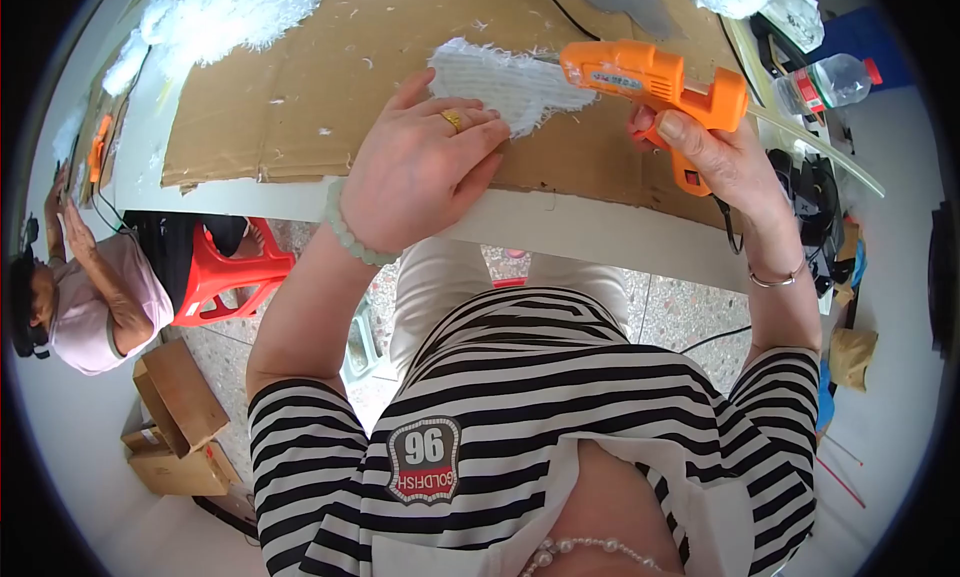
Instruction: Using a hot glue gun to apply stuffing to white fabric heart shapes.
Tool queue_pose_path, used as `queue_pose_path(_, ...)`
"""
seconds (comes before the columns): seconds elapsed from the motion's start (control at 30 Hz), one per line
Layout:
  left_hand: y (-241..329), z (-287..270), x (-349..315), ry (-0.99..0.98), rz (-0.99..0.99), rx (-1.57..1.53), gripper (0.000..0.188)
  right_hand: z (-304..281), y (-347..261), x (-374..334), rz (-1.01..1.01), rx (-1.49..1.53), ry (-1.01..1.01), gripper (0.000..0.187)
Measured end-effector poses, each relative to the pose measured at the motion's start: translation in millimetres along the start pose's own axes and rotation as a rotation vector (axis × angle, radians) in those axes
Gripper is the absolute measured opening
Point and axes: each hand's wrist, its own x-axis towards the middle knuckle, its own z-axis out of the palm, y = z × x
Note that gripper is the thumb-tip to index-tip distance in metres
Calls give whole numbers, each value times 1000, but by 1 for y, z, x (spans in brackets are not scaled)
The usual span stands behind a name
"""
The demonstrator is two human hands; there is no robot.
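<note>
An orange hot glue gun (635, 70) is gripped in my right hand (735, 162), its nozzle pointing left above a white, shaggy-edged piece of ribbed material (515, 85). From the gun's back a long pale glue stick (835, 154) sticks out. My left hand (425, 162) lies with fingers stretched over the left part of that white piece, holding nothing visible. Part of the piece is hidden under the fingers, and the nozzle tip overlaps its right end in view. Both rest over a brown cardboard sheet (290, 102) on the white table (590, 232).
White fluffy material (225, 22) is heaped at the far left. A clear bottle with a red cap (838, 82) lies at the right, near black cables. On the left, another person (105, 302) works near a red stool (225, 272); cardboard boxes (180, 397) stand on the floor.
</note>
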Motion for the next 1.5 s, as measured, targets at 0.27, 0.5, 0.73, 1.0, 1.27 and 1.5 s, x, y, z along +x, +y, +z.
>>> queue_pose_path(0.27,-7,2,-1,117,112,-24,15,33,-11,48,48,-303,-30,40)
queue_pose_path(0.5,-5,0,-2,115,103,32,11,38,-21,62,179,-451,-23,43)
queue_pose_path(0.73,-5,4,-3,124,120,33,11,33,-8,70,163,-447,-26,44)
queue_pose_path(1.0,-4,3,-2,117,134,51,10,32,-12,74,177,-507,-25,41)
queue_pose_path(1.27,-6,9,-5,135,143,75,9,35,-14,76,141,-529,-22,40)
queue_pose_path(1.5,-6,9,-7,157,148,77,13,40,-20,73,143,-586,-30,41)
